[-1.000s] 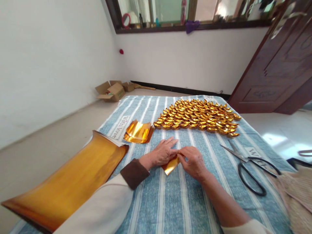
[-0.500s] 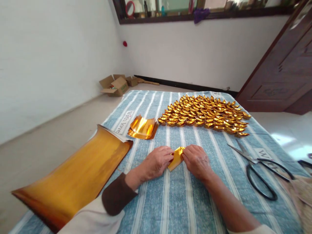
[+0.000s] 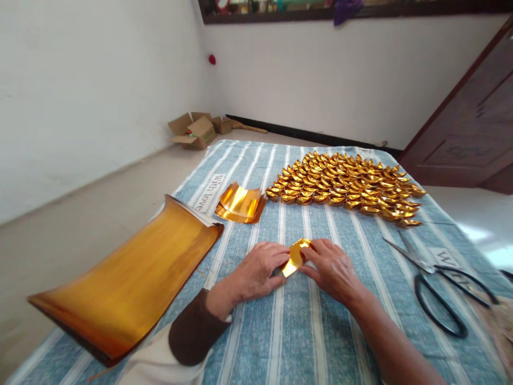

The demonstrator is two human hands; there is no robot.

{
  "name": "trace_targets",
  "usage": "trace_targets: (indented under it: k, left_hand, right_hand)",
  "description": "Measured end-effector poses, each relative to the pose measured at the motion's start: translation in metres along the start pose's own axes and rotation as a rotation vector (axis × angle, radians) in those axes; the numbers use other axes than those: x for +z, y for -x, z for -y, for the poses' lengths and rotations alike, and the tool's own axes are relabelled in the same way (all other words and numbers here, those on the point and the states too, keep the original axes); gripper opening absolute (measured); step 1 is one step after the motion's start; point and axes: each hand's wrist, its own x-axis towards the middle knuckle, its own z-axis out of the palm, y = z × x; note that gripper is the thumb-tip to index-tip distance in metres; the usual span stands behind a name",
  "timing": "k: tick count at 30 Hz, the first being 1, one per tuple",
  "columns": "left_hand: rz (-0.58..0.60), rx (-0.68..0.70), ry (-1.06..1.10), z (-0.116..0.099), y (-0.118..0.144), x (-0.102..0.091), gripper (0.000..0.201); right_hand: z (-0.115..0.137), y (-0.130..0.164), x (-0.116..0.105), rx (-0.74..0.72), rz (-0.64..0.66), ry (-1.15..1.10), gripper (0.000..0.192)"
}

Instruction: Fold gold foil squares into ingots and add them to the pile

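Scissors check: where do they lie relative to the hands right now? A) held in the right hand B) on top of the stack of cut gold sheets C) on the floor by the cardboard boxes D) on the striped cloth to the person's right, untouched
D: the scissors lie flat on the striped cloth, apart from the right hand, which with the left hand pinches the gold paper piece.

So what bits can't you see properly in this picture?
- Gold paper piece, head view: its lower part sits under the fingers of the left hand and right hand, so its folds are hidden.
- Scissors: one handle loop runs close to the right edge.
- Big gold sheet: a sleeve covers its near corner.
- Cardboard boxes: too small to see what's inside.
- Window ledge: cut off by the top edge.
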Motion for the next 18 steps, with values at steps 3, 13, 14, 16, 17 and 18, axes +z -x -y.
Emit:
trace_targets:
  k: [3,13,14,16,17,18]
  left_hand:
    - [-0.005,-0.012,0.014,0.0022,-0.001,0.0027,0.021]
    - [-0.009,-0.01,0.021,0.002,0.0008,0.0016,0.017]
    - [-0.019,-0.01,0.019,0.0023,0.0009,0.0024,0.018]
    - [-0.045,-0.012,0.012,0.0028,0.0006,0.0048,0.019]
    - [-0.059,-0.013,0.01,0.003,0.0003,0.0062,0.017]
    - [-0.074,-0.014,0.01,0.0033,0.0,0.0075,0.015]
  right_hand:
    - [0.0008,-0.0007,0.0006,-0.001,0.007,0.031,0.02]
    - [0.0016,-0.0006,0.0036,-0.009,0.002,0.069,0.016]
    - [0.0018,-0.0006,0.0035,-0.009,0.002,0.071,0.017]
    - [0.0026,-0.0007,0.0032,-0.006,0.002,0.077,0.017]
    - [0.0032,-0.0008,0.003,-0.005,0.004,0.081,0.017]
    - [0.0037,-0.0009,0.003,-0.004,0.006,0.084,0.018]
